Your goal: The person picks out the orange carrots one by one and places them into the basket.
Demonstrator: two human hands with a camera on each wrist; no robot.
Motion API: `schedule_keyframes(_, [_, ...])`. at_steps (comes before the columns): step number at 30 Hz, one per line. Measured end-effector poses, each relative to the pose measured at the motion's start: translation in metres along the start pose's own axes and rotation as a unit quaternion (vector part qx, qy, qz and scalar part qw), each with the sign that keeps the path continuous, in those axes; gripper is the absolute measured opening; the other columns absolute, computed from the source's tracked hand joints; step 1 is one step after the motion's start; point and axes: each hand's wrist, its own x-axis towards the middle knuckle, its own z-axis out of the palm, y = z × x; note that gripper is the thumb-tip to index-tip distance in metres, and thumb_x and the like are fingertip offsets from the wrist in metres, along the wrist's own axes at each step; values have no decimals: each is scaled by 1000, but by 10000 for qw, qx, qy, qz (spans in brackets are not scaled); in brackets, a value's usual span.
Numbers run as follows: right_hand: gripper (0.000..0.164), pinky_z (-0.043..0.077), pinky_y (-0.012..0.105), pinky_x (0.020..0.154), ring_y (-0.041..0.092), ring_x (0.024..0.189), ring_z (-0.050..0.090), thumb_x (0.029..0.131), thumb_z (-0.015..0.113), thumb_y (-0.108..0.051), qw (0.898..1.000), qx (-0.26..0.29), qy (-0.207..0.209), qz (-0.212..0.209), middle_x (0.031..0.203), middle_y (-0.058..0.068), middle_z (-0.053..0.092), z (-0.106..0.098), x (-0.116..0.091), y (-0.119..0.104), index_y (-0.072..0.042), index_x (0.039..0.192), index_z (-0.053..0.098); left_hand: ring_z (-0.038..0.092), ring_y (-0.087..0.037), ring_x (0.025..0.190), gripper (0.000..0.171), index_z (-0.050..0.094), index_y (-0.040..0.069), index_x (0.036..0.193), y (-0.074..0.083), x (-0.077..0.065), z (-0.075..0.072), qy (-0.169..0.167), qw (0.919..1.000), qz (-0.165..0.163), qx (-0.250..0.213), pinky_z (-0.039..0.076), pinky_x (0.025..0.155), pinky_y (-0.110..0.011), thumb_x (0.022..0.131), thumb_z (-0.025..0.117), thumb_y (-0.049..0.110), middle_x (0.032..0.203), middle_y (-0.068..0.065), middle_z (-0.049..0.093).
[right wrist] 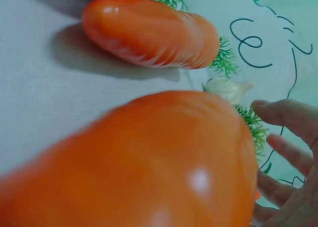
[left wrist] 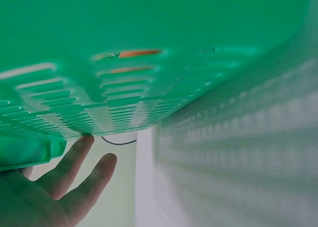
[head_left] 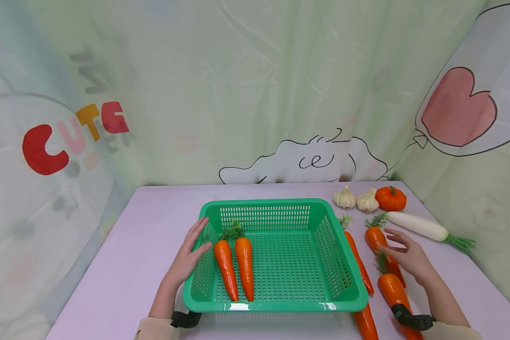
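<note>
A green plastic basket [head_left: 276, 307] stands mid-table with two carrots [head_left: 244, 264] side by side in its left part. At its left wall is my left hand [head_left: 187, 262], fingers spread and fairly straight; in the left wrist view its fingertips [left wrist: 85, 140] are close to the slotted side, and whether they touch cannot be told. My right hand [head_left: 412, 259] hovers over several loose carrots right of the basket, fingers loosely bent, nothing held. Nearest to it are an upper carrot [head_left: 374, 237] and a lower carrot [head_left: 393, 289]. A large carrot [right wrist: 189, 152] fills the right wrist view's foreground.
Behind the loose carrots lie two garlic bulbs [head_left: 344, 197] and a small orange pumpkin [head_left: 391, 199]. A white radish [head_left: 416, 225] with green stalks slants along the table's right side. Another carrot [head_left: 365, 323] lies partly under the basket's front right corner. A printed curtain [head_left: 255, 94] hangs behind.
</note>
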Motion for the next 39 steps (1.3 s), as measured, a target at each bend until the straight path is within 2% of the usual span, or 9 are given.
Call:
schedule_keyframes(3, [70, 47, 53, 79, 56, 110, 37, 92, 53, -35, 9995, 21, -321, -9, 132, 40, 26, -1, -3, -4, 5, 139, 23, 8, -35, 136, 57, 29, 9, 144, 9, -1, 0, -22, 10000, -35, -14, 11, 99, -67, 91, 52, 10, 151, -12, 15])
schedule_keyframes(9, [66, 46, 53, 81, 54, 112, 34, 94, 47, -37, 9979, -46, -597, 241, 133, 40, 23, -4, -5, -7, 7, 139, 25, 8, -40, 135, 58, 28, -1, 142, 33, -4, -1, -48, 10000, -69, -50, 10, 98, -67, 90, 52, 7, 148, -22, 14])
schedule_keyframes(14, [65, 44, 55, 82, 54, 112, 35, 95, 43, -39, 9961, -221, -835, 155, 135, 39, 23, -7, -4, -9, 8, 138, 27, 8, -39, 135, 58, 28, -1, 142, 37, -4, -1, -55, 9999, -121, -19, 11, 99, -66, 90, 52, 6, 149, -22, 14])
schedule_keyframes(20, [66, 42, 60, 81, 55, 115, 30, 98, 33, -41, 9923, -318, -1188, 117, 137, 40, 19, -10, -4, -9, 10, 139, 22, 8, -39, 135, 57, 28, 0, 142, 38, -5, -1, -56, 9999, -106, -52, 10, 99, -67, 90, 51, 7, 149, -21, 14])
schedule_keyframes(23, [62, 46, 55, 78, 56, 113, 34, 98, 37, -35, 9912, -257, -1296, -10, 135, 41, 20, -11, -4, -5, 9, 139, 21, 8, -40, 135, 57, 28, 0, 142, 39, -5, -1, -69, 9999, -124, -28, 10, 99, -67, 90, 51, 7, 148, -22, 14])
schedule_keyframes(28, [67, 50, 48, 75, 51, 105, 46, 91, 56, -25, 9918, -232, -1241, -217, 130, 43, 26, -10, -3, 2, 6, 139, 21, 8, -41, 135, 57, 28, -1, 142, 35, -5, -1, -17, 10000, -43, -35, 10, 97, -68, 90, 52, 8, 148, -22, 14])
schedule_keyframes(30, [69, 50, 47, 74, 51, 104, 47, 90, 58, -24, 9922, -206, -1203, -245, 130, 43, 26, -10, -3, 4, 5, 140, 20, 8, -40, 135, 57, 28, 1, 142, 27, -3, -1, -1, 10000, 11, -32, 10, 97, -68, 90, 52, 8, 149, -20, 15])
schedule_keyframes(35, [71, 51, 47, 73, 57, 109, 39, 89, 59, -21, 9933, 47, -1138, -196, 131, 44, 23, -10, -4, 4, 6, 140, 17, 7, -35, 136, 58, 29, 9, 144, 3, 1, 0, -12, 10000, 7, -6, 10, 98, -67, 91, 52, 10, 151, -12, 15])
schedule_keyframes(39, [72, 52, 46, 73, 58, 114, 32, 89, 58, -19, 9933, 326, -1105, -102, 132, 44, 21, -10, -6, 2, 6, 140, 13, 8, -33, 137, 59, 29, 12, 144, -3, 2, 0, -12, 10000, -43, -16, 10, 99, -66, 90, 52, 12, 151, -8, 15])
